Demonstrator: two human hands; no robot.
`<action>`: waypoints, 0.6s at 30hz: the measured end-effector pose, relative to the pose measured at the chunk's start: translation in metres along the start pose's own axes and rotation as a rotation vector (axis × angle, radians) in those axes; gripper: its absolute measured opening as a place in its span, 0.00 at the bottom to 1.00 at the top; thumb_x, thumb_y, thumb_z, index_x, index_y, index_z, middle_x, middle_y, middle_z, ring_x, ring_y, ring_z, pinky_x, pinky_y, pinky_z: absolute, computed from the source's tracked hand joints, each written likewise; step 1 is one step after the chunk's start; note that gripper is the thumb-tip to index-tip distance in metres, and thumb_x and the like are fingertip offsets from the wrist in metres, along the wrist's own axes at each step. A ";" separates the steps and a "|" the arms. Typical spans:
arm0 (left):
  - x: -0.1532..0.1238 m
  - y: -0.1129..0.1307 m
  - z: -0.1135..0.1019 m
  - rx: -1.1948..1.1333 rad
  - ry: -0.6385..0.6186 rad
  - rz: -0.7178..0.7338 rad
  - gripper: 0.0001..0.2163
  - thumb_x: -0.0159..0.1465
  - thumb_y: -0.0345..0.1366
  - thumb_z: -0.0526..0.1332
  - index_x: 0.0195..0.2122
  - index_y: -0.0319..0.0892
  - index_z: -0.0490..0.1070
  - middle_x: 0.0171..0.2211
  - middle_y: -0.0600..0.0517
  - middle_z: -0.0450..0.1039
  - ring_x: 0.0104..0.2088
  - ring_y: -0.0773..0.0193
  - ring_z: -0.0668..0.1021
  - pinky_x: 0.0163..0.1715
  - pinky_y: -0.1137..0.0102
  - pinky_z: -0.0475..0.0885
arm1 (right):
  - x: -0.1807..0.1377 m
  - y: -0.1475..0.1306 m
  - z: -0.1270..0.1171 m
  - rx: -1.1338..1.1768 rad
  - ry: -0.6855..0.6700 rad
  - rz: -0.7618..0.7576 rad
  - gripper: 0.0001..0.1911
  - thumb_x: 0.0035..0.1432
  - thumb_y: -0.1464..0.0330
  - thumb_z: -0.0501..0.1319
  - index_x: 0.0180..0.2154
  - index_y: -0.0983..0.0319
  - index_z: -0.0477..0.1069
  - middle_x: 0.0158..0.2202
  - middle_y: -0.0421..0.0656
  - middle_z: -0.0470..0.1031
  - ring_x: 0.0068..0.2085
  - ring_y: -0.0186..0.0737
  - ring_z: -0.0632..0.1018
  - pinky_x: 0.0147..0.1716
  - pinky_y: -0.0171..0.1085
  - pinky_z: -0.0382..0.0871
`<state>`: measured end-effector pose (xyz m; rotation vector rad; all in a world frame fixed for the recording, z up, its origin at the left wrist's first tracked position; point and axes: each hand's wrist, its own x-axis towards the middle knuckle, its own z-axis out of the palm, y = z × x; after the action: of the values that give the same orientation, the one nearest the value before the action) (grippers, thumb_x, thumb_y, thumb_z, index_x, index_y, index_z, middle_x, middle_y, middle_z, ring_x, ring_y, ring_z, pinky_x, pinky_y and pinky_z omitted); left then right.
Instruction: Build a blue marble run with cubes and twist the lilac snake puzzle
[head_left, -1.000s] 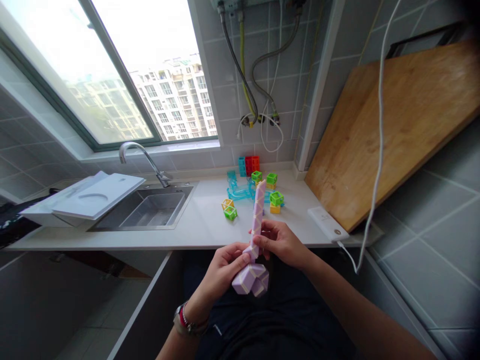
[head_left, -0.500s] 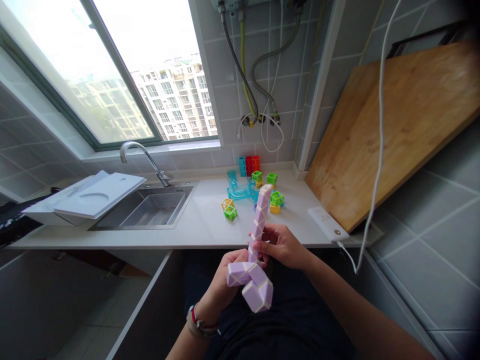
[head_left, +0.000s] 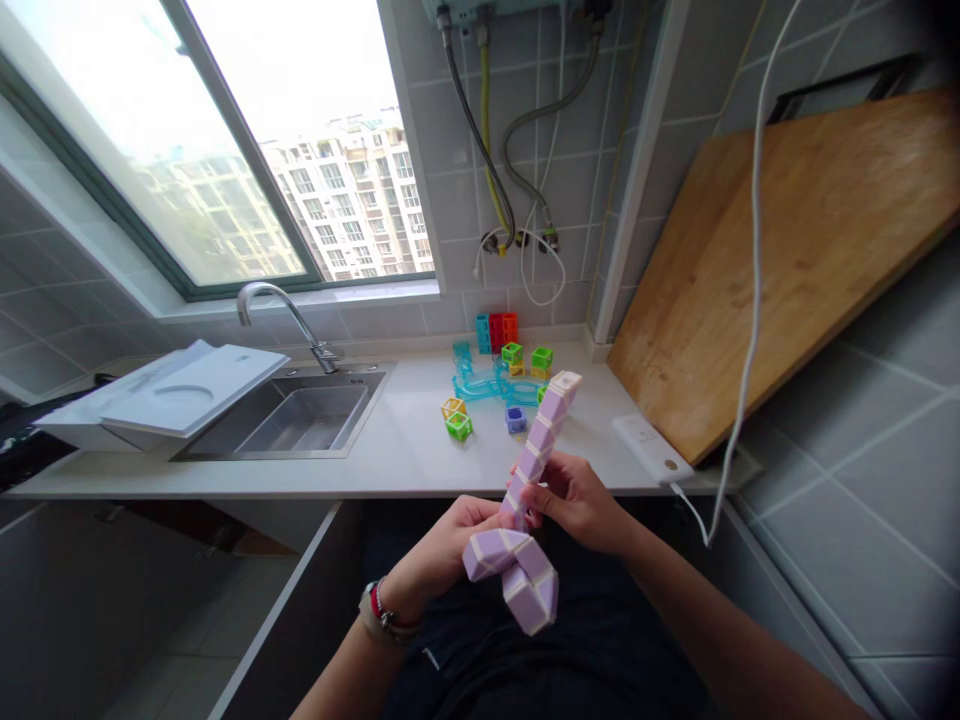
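A purple and white snake puzzle [head_left: 541, 436] is held up in front of the counter's edge. Its long straight part leans up and to the right, while its lower end is folded into a bent cluster. My left hand [head_left: 453, 548] grips it just above that bent part. Closed around the lower stretch of the straight part is my right hand [head_left: 579, 503], thumb on the near side. Some of the fingers of both hands are hidden behind the toy.
On the white counter [head_left: 405, 440] lie a blue cube [head_left: 515, 419], green and yellow cubes [head_left: 458, 426], and clear blue track pieces [head_left: 480, 383]. A sink [head_left: 307, 420] is at left, a white power strip [head_left: 651, 448] and leaning wooden board [head_left: 810, 250] at right.
The snake puzzle's straight part has tilted further right, and its lower cluster has shifted slightly right. The blue cube now shows more fully. Both hands keep their hold.
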<state>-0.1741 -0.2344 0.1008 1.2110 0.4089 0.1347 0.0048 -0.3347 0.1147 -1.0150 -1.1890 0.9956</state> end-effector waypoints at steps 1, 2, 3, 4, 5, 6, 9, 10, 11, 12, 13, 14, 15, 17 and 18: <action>0.000 0.002 0.001 0.016 -0.019 0.007 0.24 0.60 0.52 0.69 0.42 0.32 0.82 0.28 0.48 0.74 0.25 0.70 0.66 0.27 0.75 0.58 | -0.001 -0.002 0.001 0.000 0.015 -0.003 0.15 0.62 0.57 0.67 0.39 0.63 0.72 0.32 0.40 0.73 0.26 0.33 0.73 0.27 0.34 0.70; -0.001 0.002 0.003 0.030 -0.036 0.017 0.25 0.60 0.53 0.69 0.42 0.32 0.82 0.28 0.48 0.73 0.26 0.69 0.66 0.27 0.74 0.58 | -0.002 -0.004 0.001 -0.005 0.026 -0.008 0.16 0.61 0.57 0.68 0.39 0.63 0.72 0.31 0.40 0.73 0.26 0.33 0.72 0.27 0.34 0.70; -0.001 0.002 0.003 0.044 -0.048 0.028 0.25 0.61 0.53 0.68 0.43 0.32 0.82 0.28 0.48 0.72 0.27 0.69 0.66 0.28 0.74 0.58 | -0.003 -0.007 0.002 -0.011 0.030 -0.008 0.16 0.61 0.57 0.68 0.38 0.63 0.72 0.31 0.40 0.73 0.26 0.33 0.72 0.27 0.33 0.70; -0.002 0.001 0.004 0.057 -0.051 0.040 0.25 0.61 0.53 0.67 0.42 0.32 0.81 0.28 0.49 0.72 0.27 0.68 0.67 0.28 0.74 0.59 | -0.003 -0.011 0.003 -0.015 0.025 -0.001 0.16 0.61 0.57 0.68 0.38 0.63 0.71 0.31 0.41 0.73 0.26 0.33 0.73 0.27 0.33 0.70; -0.003 0.000 0.005 0.069 -0.049 0.053 0.24 0.62 0.53 0.67 0.42 0.32 0.81 0.28 0.49 0.71 0.27 0.68 0.66 0.28 0.73 0.58 | -0.003 -0.015 0.003 -0.016 0.012 0.012 0.16 0.61 0.57 0.68 0.38 0.63 0.71 0.31 0.41 0.73 0.26 0.33 0.73 0.27 0.34 0.70; -0.004 -0.001 0.006 0.081 -0.046 0.064 0.24 0.63 0.53 0.66 0.41 0.32 0.81 0.28 0.49 0.71 0.27 0.69 0.66 0.28 0.74 0.58 | -0.003 -0.018 0.004 -0.017 -0.006 0.030 0.16 0.61 0.56 0.68 0.38 0.63 0.71 0.31 0.41 0.73 0.26 0.33 0.73 0.27 0.34 0.70; -0.009 -0.005 0.012 0.130 -0.042 0.109 0.22 0.65 0.52 0.63 0.37 0.32 0.79 0.27 0.51 0.69 0.26 0.70 0.63 0.27 0.74 0.57 | -0.001 -0.024 0.007 -0.027 -0.037 0.084 0.17 0.60 0.56 0.68 0.37 0.63 0.70 0.28 0.39 0.72 0.25 0.33 0.72 0.25 0.33 0.69; -0.010 -0.006 0.014 0.159 -0.033 0.133 0.21 0.66 0.51 0.63 0.36 0.33 0.78 0.27 0.51 0.69 0.26 0.70 0.62 0.27 0.74 0.57 | -0.001 -0.025 0.008 -0.030 -0.038 0.101 0.18 0.60 0.55 0.68 0.37 0.63 0.70 0.27 0.38 0.71 0.24 0.32 0.72 0.23 0.32 0.68; -0.012 -0.007 0.017 0.197 -0.012 0.164 0.21 0.67 0.50 0.62 0.34 0.33 0.78 0.27 0.51 0.69 0.26 0.70 0.63 0.27 0.74 0.57 | 0.000 -0.024 0.009 -0.033 -0.040 0.122 0.18 0.60 0.55 0.68 0.37 0.63 0.70 0.26 0.37 0.70 0.23 0.31 0.71 0.22 0.31 0.66; -0.014 -0.008 0.019 0.250 0.017 0.199 0.20 0.67 0.49 0.61 0.33 0.34 0.77 0.27 0.52 0.69 0.26 0.70 0.63 0.28 0.74 0.58 | 0.000 -0.023 0.010 -0.042 -0.040 0.145 0.18 0.60 0.54 0.68 0.36 0.63 0.70 0.26 0.36 0.69 0.22 0.30 0.70 0.20 0.30 0.65; -0.016 -0.008 0.021 0.317 0.055 0.233 0.19 0.68 0.47 0.61 0.33 0.34 0.77 0.28 0.52 0.70 0.27 0.69 0.64 0.28 0.74 0.59 | 0.001 -0.022 0.011 -0.057 -0.035 0.170 0.18 0.60 0.54 0.68 0.35 0.63 0.70 0.25 0.36 0.69 0.21 0.30 0.69 0.19 0.30 0.63; -0.017 -0.008 0.023 0.392 0.097 0.265 0.18 0.69 0.46 0.60 0.32 0.35 0.77 0.28 0.51 0.71 0.28 0.68 0.66 0.29 0.74 0.61 | 0.002 -0.022 0.012 -0.074 -0.030 0.198 0.19 0.60 0.53 0.67 0.34 0.63 0.70 0.25 0.36 0.69 0.21 0.29 0.69 0.18 0.30 0.62; -0.019 -0.007 0.025 0.470 0.138 0.292 0.17 0.69 0.45 0.60 0.33 0.36 0.77 0.28 0.51 0.72 0.28 0.67 0.67 0.30 0.74 0.62 | 0.002 -0.021 0.013 -0.089 -0.023 0.226 0.19 0.59 0.53 0.67 0.34 0.62 0.70 0.24 0.36 0.69 0.20 0.30 0.69 0.18 0.30 0.63; -0.022 -0.004 0.026 0.609 0.212 0.330 0.15 0.70 0.42 0.58 0.34 0.37 0.78 0.29 0.51 0.75 0.29 0.66 0.70 0.31 0.74 0.63 | 0.003 -0.020 0.015 -0.107 -0.006 0.258 0.20 0.58 0.51 0.67 0.33 0.61 0.71 0.24 0.37 0.71 0.21 0.33 0.71 0.19 0.32 0.66; -0.023 -0.002 0.026 0.666 0.239 0.342 0.14 0.70 0.41 0.58 0.34 0.38 0.78 0.30 0.50 0.76 0.29 0.65 0.71 0.31 0.74 0.64 | 0.003 -0.020 0.017 -0.121 0.011 0.256 0.19 0.58 0.51 0.67 0.33 0.61 0.71 0.24 0.37 0.71 0.22 0.34 0.73 0.19 0.33 0.67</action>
<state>-0.1862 -0.2653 0.1117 1.9295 0.4680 0.4676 -0.0105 -0.3356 0.1364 -1.2912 -1.1397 1.1250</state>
